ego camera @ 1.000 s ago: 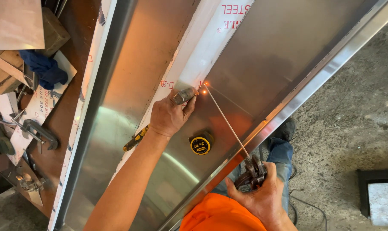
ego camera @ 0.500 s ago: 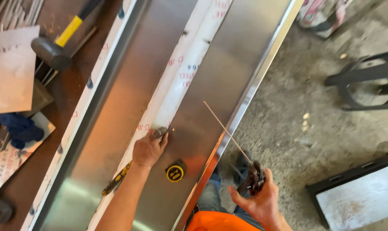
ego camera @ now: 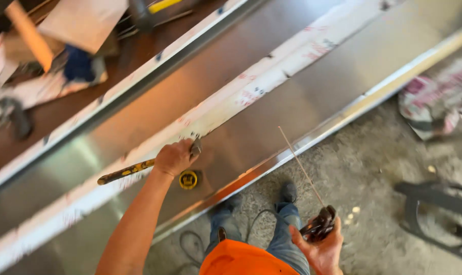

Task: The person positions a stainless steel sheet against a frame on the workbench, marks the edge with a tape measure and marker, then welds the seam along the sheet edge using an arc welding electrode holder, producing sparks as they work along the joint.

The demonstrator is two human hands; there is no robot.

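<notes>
Welding rod [ego camera: 301,165], thin and straight, sticks up out of a dark holder [ego camera: 320,225] that the right hand [ego camera: 320,244] has its fingers closed around, low down near the person's orange shirt [ego camera: 246,259] and blue jeans [ego camera: 287,237]. Its tip pointing up at the near edge of the long shiny metal sheet [ego camera: 312,97] but not touching it, the rod is kept off the metal, out over the grey floor [ego camera: 373,183]. One dark shoe [ego camera: 288,192] shows on that floor; the other foot is hard to make out. A bit farther, the left hand [ego camera: 176,158] is closed tight on a tool with a yellow and black handle [ego camera: 126,172], pressing its grey head [ego camera: 195,147] down on the sheet right by the white strip [ego camera: 251,86] that runs along the middle; I think the hand pushes there to hold the spot steady. What kind of tool it is I cannot tell, since the hand covers most of it. A small yellow tape measure [ego camera: 188,179] lies on the sheet just beside that hand. Far off, past the sheet's far edge, a brown bench [ego camera: 88,102] holds blurry things: paper, a blue cloth [ego camera: 79,63], a wooden stick [ego camera: 29,35]. Both ends of the sheet are cut off.
</notes>
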